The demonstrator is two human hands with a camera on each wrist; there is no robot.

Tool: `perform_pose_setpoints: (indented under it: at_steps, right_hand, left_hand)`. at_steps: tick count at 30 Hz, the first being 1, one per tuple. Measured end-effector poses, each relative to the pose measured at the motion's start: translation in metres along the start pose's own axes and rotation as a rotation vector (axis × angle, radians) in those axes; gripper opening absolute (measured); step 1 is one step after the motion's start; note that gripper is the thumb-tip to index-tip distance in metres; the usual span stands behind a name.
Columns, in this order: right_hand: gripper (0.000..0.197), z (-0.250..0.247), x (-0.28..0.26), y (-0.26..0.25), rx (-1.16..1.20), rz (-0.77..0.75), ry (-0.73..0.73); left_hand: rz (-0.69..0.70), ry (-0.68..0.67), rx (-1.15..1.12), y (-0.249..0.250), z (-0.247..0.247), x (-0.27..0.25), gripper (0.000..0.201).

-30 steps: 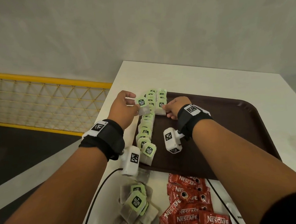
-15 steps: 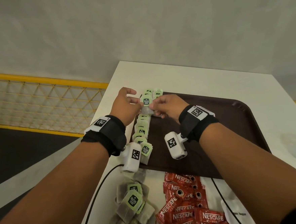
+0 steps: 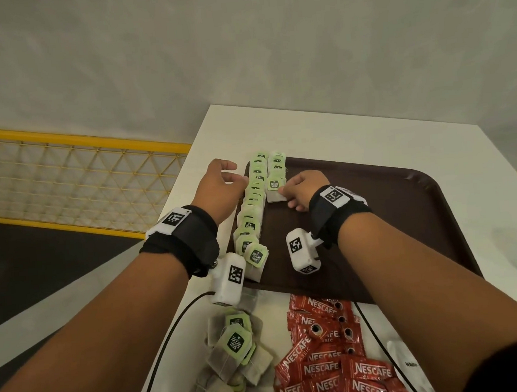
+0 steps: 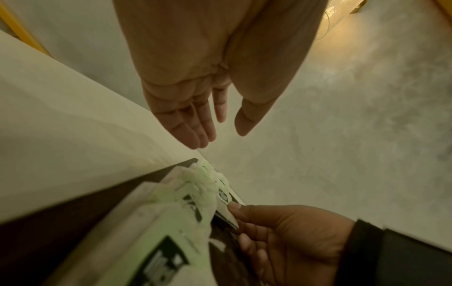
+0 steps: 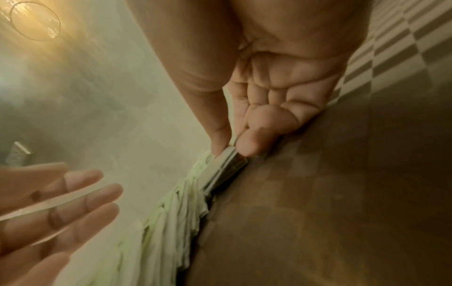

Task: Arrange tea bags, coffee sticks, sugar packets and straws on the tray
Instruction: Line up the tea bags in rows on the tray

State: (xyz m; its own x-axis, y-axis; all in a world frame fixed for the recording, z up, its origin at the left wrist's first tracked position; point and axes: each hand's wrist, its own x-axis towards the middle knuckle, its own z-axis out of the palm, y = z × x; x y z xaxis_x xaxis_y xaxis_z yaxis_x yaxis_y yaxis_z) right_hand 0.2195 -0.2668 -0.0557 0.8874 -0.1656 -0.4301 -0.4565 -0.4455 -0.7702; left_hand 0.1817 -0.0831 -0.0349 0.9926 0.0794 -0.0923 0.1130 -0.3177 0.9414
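Observation:
A brown tray (image 3: 390,217) lies on the white table. A long row of green-tagged tea bags (image 3: 252,208) runs along its left edge, with a short second row (image 3: 276,167) beside it at the far end. My right hand (image 3: 282,191) pinches one tea bag (image 3: 274,188) between thumb and finger at the near end of that short row, low over the tray; the right wrist view shows the pinch (image 5: 229,152). My left hand (image 3: 233,174) hovers just left of the long row, fingers straight and holding nothing (image 4: 205,133).
Loose tea bags (image 3: 231,347) lie piled on the table near me, with red Nescafe sticks (image 3: 330,362) to their right and a white sugar packet (image 3: 405,360) beyond those. A yellow railing (image 3: 79,141) runs off the table's left edge. Most of the tray is bare.
My left hand has let go of the tea bag and drawn back to the left, fingers straightened. My right hand has carried that tea bag right, to the second row.

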Motion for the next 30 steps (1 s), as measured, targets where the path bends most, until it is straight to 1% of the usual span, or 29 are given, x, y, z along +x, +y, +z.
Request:
perform_pose_setpoints:
  at_steps: [2, 4, 6, 9, 12, 15, 19, 21, 24, 26, 28, 30]
  right_hand:
    - [0.017, 0.002, 0.003, -0.002, -0.061, 0.003, 0.003]
    - [0.019, 0.004, 0.004, -0.005, -0.157, 0.024, -0.028]
    - [0.022, 0.005, 0.006, -0.008, -0.203, 0.032, -0.048]
    - [0.024, 0.003, 0.003, -0.010, -0.203, 0.057, -0.055]
    - [0.030, 0.000, -0.003, -0.009, -0.161, 0.048, -0.045]
    - [0.031, -0.003, -0.014, -0.007, -0.181, -0.011, -0.021]
    - [0.026, -0.011, -0.051, -0.008, -0.258, -0.212, 0.038]
    - [0.025, -0.013, -0.078, -0.009, -0.309, -0.302, -0.010]
    - [0.031, -0.011, -0.120, -0.001, -0.400, -0.397, -0.147]
    - [0.028, -0.003, -0.147, 0.006, -0.534, -0.464, -0.236]
    - [0.020, 0.009, -0.168, 0.012, -0.700, -0.520, -0.325]
    - [0.018, 0.022, -0.184, 0.016, -0.817, -0.566, -0.420]
  left_hand:
    - [-0.008, 0.002, 0.017, -0.002, -0.004, -0.002, 0.033]
    - [-0.016, 0.003, 0.025, -0.003, -0.008, -0.004, 0.033]
    - [-0.018, 0.005, 0.019, -0.003, -0.012, -0.006, 0.032]
    - [-0.014, 0.006, 0.014, -0.001, -0.018, -0.008, 0.029]
    - [-0.017, -0.005, 0.018, 0.002, -0.022, -0.012, 0.024]
    - [0.002, -0.029, 0.041, 0.006, -0.025, -0.023, 0.018]
    - [0.072, -0.090, 0.118, 0.006, -0.033, -0.052, 0.010]
    - [0.109, -0.130, 0.196, 0.000, -0.038, -0.070, 0.008]
    - [0.125, -0.187, 0.280, -0.016, -0.042, -0.097, 0.011]
    - [0.126, -0.216, 0.363, -0.028, -0.048, -0.112, 0.012]
    - [0.121, -0.241, 0.486, -0.040, -0.055, -0.122, 0.014]
    - [0.134, -0.273, 0.626, -0.049, -0.061, -0.128, 0.019]
